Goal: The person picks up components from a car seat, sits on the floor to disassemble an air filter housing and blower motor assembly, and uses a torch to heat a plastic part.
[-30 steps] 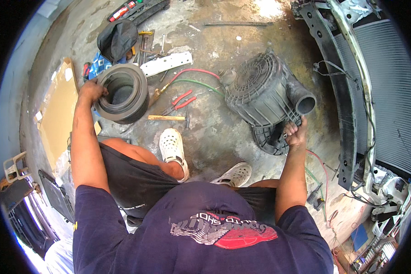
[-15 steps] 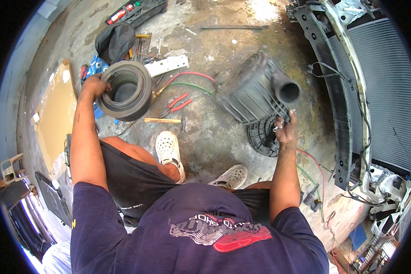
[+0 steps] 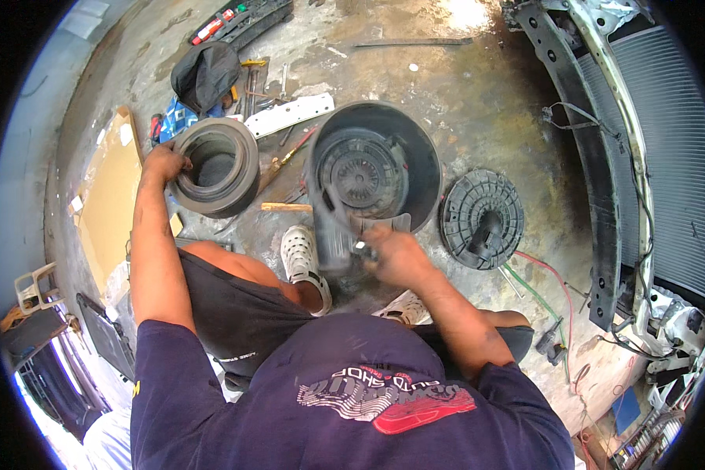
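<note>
My left hand (image 3: pixel 163 163) grips the rim of a grey ring-shaped part (image 3: pixel 216 166), held out to the left above the floor. My right hand (image 3: pixel 390 255) holds a black round blower housing (image 3: pixel 374 172) by its outlet at the lower edge, with the open side facing up at me. A finned wheel shows inside the housing. A black round cover (image 3: pixel 482 219) lies flat on the concrete to the right of the housing.
Hand tools, red-handled pliers and a white bracket (image 3: pixel 288 115) lie on the concrete floor behind the ring. A dark cap (image 3: pixel 205 73) and cardboard sheet (image 3: pixel 110 196) sit at left. A car's front frame and radiator (image 3: pixel 666 157) fill the right side. My white clogs (image 3: pixel 304 254) are below.
My right hand swung the black housing left and turned its open side up, in front of my knees. The round cover stays on the floor. The ring in my left hand barely moved.
</note>
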A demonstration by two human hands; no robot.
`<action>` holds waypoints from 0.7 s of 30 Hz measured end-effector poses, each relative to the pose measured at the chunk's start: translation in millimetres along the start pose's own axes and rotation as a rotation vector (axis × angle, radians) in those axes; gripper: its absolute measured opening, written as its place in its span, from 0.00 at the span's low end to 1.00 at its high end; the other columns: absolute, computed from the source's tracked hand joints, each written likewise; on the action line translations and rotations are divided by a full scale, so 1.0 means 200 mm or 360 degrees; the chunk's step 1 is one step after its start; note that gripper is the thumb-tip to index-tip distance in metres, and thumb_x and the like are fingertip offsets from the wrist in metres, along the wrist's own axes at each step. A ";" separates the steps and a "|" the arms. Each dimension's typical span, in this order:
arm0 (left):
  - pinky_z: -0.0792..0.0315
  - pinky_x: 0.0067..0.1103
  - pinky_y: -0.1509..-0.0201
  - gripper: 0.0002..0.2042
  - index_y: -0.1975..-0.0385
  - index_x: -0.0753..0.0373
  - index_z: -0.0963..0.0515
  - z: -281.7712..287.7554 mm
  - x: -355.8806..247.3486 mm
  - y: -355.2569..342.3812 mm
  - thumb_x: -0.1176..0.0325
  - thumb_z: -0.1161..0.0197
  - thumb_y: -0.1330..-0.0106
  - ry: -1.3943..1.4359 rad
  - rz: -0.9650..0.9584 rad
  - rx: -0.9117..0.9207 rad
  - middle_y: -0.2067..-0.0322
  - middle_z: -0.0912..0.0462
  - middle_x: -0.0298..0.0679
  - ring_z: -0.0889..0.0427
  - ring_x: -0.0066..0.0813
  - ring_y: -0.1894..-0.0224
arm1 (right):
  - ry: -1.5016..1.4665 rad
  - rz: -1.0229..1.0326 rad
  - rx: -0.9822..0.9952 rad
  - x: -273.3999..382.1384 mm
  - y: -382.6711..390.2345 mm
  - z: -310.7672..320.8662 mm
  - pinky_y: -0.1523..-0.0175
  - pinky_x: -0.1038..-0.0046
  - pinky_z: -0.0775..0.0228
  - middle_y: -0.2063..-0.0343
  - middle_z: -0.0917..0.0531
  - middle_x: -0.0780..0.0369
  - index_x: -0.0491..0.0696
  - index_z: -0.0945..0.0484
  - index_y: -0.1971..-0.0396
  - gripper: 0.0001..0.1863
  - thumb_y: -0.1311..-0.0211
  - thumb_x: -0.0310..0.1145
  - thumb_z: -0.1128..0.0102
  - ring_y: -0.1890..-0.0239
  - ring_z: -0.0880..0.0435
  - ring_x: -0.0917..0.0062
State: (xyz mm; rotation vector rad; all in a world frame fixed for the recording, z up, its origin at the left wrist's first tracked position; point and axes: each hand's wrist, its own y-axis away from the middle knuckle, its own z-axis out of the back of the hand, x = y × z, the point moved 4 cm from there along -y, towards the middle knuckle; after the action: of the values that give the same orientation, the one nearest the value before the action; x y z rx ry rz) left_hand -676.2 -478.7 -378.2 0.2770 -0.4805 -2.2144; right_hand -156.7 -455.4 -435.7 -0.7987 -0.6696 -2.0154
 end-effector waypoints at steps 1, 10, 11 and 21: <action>0.22 0.33 0.46 0.27 0.48 0.61 0.17 0.00 0.03 -0.02 0.67 0.25 0.52 0.0004 0.0014 -0.0008 0.57 0.11 0.49 0.12 0.42 0.53 | 0.0139 -0.0042 0.0167 0.01 0.01 -0.10 0.54 0.56 0.20 0.59 0.18 0.50 0.41 0.21 0.58 0.17 0.46 0.34 0.32 0.59 0.14 0.53; 0.21 0.32 0.48 0.27 0.48 0.61 0.17 -0.03 -0.12 -0.06 0.69 0.26 0.54 0.0141 -0.0106 0.0089 0.58 0.11 0.46 0.12 0.39 0.56 | 0.0498 -0.0393 0.0629 -0.24 0.21 -0.51 0.53 0.60 0.18 0.53 0.21 0.51 0.41 0.26 0.48 0.23 0.46 0.28 0.38 0.57 0.13 0.56; 0.21 0.32 0.48 0.27 0.48 0.61 0.17 -0.03 -0.19 -0.06 0.69 0.26 0.54 0.0119 -0.0126 0.0088 0.58 0.11 0.46 0.12 0.39 0.56 | 0.0524 -0.0494 0.0654 -0.32 0.24 -0.53 0.52 0.59 0.19 0.53 0.21 0.50 0.41 0.26 0.48 0.24 0.47 0.29 0.37 0.56 0.14 0.56; 0.22 0.32 0.47 0.30 0.44 0.60 0.19 -0.04 -0.16 -0.10 0.68 0.25 0.52 0.0136 -0.0184 0.0121 0.55 0.12 0.47 0.13 0.41 0.53 | 0.0305 -0.0793 0.0820 -0.26 0.20 -0.19 0.43 0.59 0.22 0.49 0.18 0.48 0.41 0.25 0.45 0.31 0.50 0.36 0.30 0.46 0.17 0.56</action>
State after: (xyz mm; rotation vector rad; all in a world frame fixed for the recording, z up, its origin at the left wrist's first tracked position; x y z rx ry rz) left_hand -666.3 -444.7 -393.0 0.4479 -0.5142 -2.2883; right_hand -109.6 -475.4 -492.4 -0.1336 -1.2985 -2.1619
